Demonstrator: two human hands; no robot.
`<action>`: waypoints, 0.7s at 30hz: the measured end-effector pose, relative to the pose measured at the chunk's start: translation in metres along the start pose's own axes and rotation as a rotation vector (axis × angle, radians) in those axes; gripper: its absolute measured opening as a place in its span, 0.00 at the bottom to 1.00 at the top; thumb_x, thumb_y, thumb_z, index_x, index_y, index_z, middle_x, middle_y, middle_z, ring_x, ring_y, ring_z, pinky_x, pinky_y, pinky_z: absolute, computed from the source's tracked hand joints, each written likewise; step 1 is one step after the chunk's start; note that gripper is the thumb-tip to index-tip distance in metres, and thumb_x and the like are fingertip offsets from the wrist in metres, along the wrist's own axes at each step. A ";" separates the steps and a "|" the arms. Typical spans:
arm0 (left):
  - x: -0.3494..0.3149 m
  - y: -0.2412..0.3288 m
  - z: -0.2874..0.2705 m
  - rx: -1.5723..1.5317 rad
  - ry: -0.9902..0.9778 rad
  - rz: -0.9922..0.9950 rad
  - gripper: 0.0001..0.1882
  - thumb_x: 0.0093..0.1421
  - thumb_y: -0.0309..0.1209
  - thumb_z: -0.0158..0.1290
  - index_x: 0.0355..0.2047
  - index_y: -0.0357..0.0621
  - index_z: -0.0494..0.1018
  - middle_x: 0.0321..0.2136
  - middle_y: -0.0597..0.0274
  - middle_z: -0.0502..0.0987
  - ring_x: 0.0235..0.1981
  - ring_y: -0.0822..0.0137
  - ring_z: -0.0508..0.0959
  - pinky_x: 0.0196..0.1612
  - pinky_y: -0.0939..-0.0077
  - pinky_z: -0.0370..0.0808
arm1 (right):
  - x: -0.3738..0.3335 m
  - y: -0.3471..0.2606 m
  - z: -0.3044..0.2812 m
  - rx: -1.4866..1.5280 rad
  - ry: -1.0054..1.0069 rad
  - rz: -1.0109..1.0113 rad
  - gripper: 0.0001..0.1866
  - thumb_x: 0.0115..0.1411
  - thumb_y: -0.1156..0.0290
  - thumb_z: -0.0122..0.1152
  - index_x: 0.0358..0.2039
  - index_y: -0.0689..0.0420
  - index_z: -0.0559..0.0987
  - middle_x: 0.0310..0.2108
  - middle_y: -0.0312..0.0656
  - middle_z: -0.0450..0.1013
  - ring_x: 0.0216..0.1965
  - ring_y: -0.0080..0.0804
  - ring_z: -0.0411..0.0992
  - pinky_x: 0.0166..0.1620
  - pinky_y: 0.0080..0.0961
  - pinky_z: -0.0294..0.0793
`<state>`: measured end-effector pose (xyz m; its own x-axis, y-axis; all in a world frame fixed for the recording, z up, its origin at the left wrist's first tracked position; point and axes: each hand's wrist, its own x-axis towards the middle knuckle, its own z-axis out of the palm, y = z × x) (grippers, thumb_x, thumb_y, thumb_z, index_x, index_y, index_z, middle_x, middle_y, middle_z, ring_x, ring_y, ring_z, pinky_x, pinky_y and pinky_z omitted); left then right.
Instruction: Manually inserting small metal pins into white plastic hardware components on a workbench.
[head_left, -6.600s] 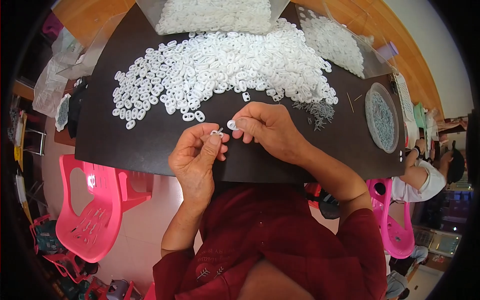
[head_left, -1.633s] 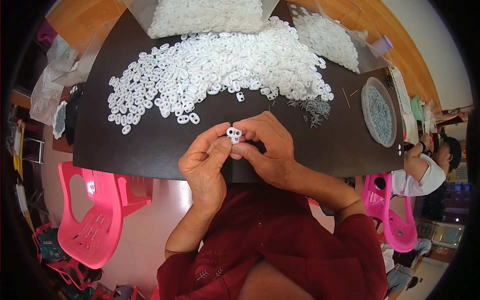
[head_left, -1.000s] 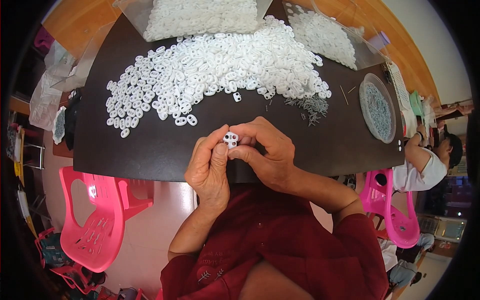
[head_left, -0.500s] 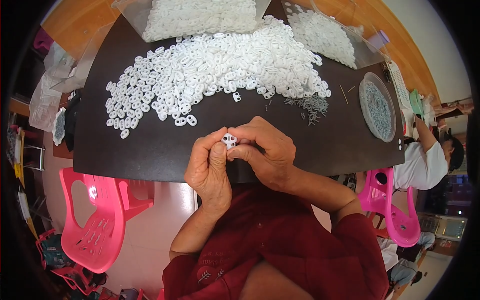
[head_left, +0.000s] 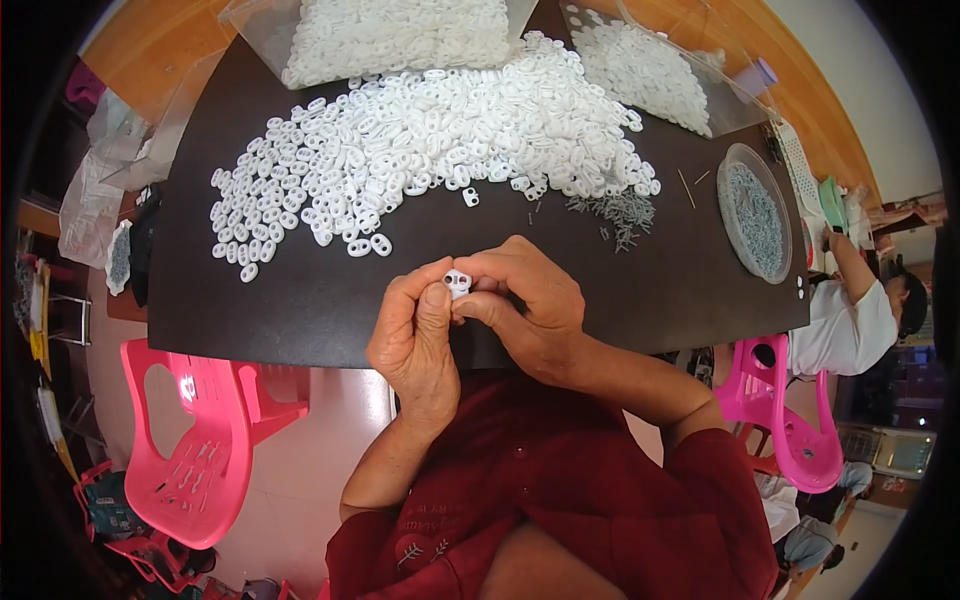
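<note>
My left hand (head_left: 418, 335) pinches a small white plastic two-hole cord lock (head_left: 457, 282) between thumb and fingers. On its other side my right hand (head_left: 530, 308) grips the same cord lock with thumb and forefinger. Both hands are above the near part of the dark table, close together. Beyond them spreads a big heap of white oval two-hole pieces (head_left: 430, 130). A single white piece (head_left: 471, 197) lies apart in front of the heap. Small grey springs (head_left: 622, 215) are scattered at the heap's right end.
A round clear tub (head_left: 733, 240) full of grey springs stands at the table's right. Clear bins of white parts (head_left: 400, 45) are at the back. Two thin sticks (head_left: 687, 188) lie near the tub. Pink chairs (head_left: 195, 430) flank me; a person in white (head_left: 845, 325) sits at right.
Within my fingers the cord lock has tilted or been pressed slightly, so its lower part shows differently. Both hands have barely moved.
</note>
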<state>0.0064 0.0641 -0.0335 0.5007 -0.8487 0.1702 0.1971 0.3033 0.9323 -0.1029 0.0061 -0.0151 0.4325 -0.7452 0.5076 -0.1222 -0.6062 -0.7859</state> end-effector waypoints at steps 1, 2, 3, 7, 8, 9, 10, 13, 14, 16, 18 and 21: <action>0.001 0.001 -0.001 0.000 0.000 0.000 0.09 0.63 0.25 0.47 0.41 0.35 0.73 0.32 0.66 0.73 0.28 0.79 0.68 0.30 0.87 0.68 | 0.000 -0.001 0.000 0.001 0.000 0.000 0.15 0.47 0.81 0.64 0.38 0.63 0.77 0.28 0.38 0.74 0.25 0.23 0.67 0.27 0.18 0.67; 0.001 0.002 -0.001 -0.007 0.001 -0.013 0.09 0.63 0.25 0.47 0.41 0.34 0.73 0.32 0.65 0.73 0.28 0.79 0.69 0.31 0.86 0.68 | 0.000 -0.003 0.000 -0.021 -0.007 -0.001 0.15 0.48 0.81 0.64 0.39 0.63 0.77 0.29 0.38 0.73 0.26 0.23 0.67 0.28 0.17 0.67; 0.002 0.003 -0.002 -0.015 0.003 -0.026 0.09 0.63 0.25 0.47 0.42 0.34 0.73 0.32 0.65 0.73 0.29 0.79 0.69 0.31 0.86 0.68 | 0.000 -0.004 -0.001 -0.042 -0.014 -0.002 0.16 0.48 0.81 0.64 0.39 0.63 0.76 0.30 0.38 0.73 0.26 0.23 0.67 0.28 0.17 0.67; 0.001 0.008 -0.005 -0.112 -0.043 -0.063 0.10 0.63 0.25 0.48 0.43 0.34 0.72 0.32 0.65 0.73 0.30 0.78 0.70 0.32 0.86 0.69 | -0.002 -0.001 -0.001 -0.021 0.005 0.004 0.16 0.48 0.80 0.64 0.40 0.63 0.76 0.31 0.39 0.73 0.27 0.23 0.67 0.28 0.17 0.67; 0.001 0.009 -0.006 -0.104 -0.053 -0.071 0.11 0.63 0.25 0.48 0.43 0.34 0.72 0.31 0.65 0.72 0.30 0.78 0.70 0.33 0.86 0.69 | -0.002 0.001 -0.001 -0.018 -0.013 -0.017 0.16 0.49 0.80 0.64 0.40 0.63 0.76 0.31 0.39 0.73 0.27 0.24 0.67 0.29 0.17 0.67; 0.001 0.010 -0.007 -0.095 -0.062 -0.078 0.11 0.62 0.25 0.48 0.44 0.34 0.72 0.30 0.65 0.72 0.30 0.78 0.70 0.33 0.86 0.69 | -0.002 0.001 -0.001 -0.016 -0.032 -0.039 0.16 0.49 0.79 0.64 0.40 0.63 0.76 0.31 0.40 0.73 0.28 0.24 0.67 0.29 0.17 0.68; 0.000 0.010 -0.007 -0.095 -0.061 -0.076 0.11 0.62 0.25 0.48 0.44 0.34 0.72 0.30 0.65 0.72 0.30 0.78 0.70 0.33 0.86 0.69 | -0.002 0.001 -0.001 -0.015 -0.032 -0.041 0.16 0.49 0.79 0.64 0.40 0.63 0.76 0.31 0.40 0.73 0.28 0.24 0.67 0.29 0.17 0.68; 0.001 0.010 -0.010 -0.055 -0.067 -0.027 0.11 0.61 0.24 0.49 0.44 0.33 0.73 0.29 0.66 0.71 0.29 0.78 0.69 0.33 0.86 0.68 | -0.001 -0.003 0.000 -0.036 -0.034 -0.085 0.15 0.50 0.79 0.64 0.40 0.63 0.76 0.31 0.40 0.73 0.27 0.26 0.67 0.29 0.18 0.68; 0.002 0.009 -0.011 0.051 -0.066 0.064 0.11 0.61 0.24 0.50 0.43 0.33 0.73 0.29 0.66 0.70 0.29 0.78 0.68 0.32 0.86 0.67 | 0.000 -0.006 0.001 -0.035 -0.031 -0.082 0.14 0.50 0.79 0.63 0.39 0.63 0.76 0.30 0.40 0.73 0.26 0.26 0.67 0.29 0.19 0.67; 0.001 0.006 -0.013 0.156 -0.065 0.156 0.11 0.61 0.23 0.50 0.43 0.33 0.74 0.29 0.66 0.70 0.28 0.78 0.68 0.32 0.87 0.66 | 0.000 -0.007 0.003 -0.035 -0.028 -0.079 0.14 0.50 0.78 0.63 0.39 0.63 0.76 0.30 0.40 0.73 0.26 0.27 0.66 0.28 0.19 0.67; -0.002 0.005 -0.013 0.130 -0.060 0.132 0.14 0.62 0.26 0.50 0.45 0.30 0.72 0.35 0.64 0.72 0.34 0.77 0.68 0.39 0.85 0.65 | -0.001 -0.004 0.005 -0.059 -0.012 -0.130 0.14 0.51 0.77 0.63 0.39 0.64 0.76 0.29 0.39 0.72 0.25 0.27 0.66 0.28 0.20 0.66; 0.001 0.007 -0.008 0.064 -0.041 0.157 0.12 0.61 0.25 0.50 0.44 0.34 0.74 0.30 0.66 0.70 0.28 0.78 0.66 0.30 0.86 0.64 | -0.001 -0.004 0.007 -0.053 0.011 -0.139 0.14 0.51 0.75 0.63 0.39 0.64 0.75 0.28 0.40 0.73 0.25 0.28 0.66 0.28 0.20 0.65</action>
<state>0.0146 0.0689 -0.0294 0.4864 -0.8103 0.3269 0.0643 0.4063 0.9115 -0.0967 0.0106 -0.0150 0.4391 -0.6558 0.6140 -0.1094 -0.7174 -0.6880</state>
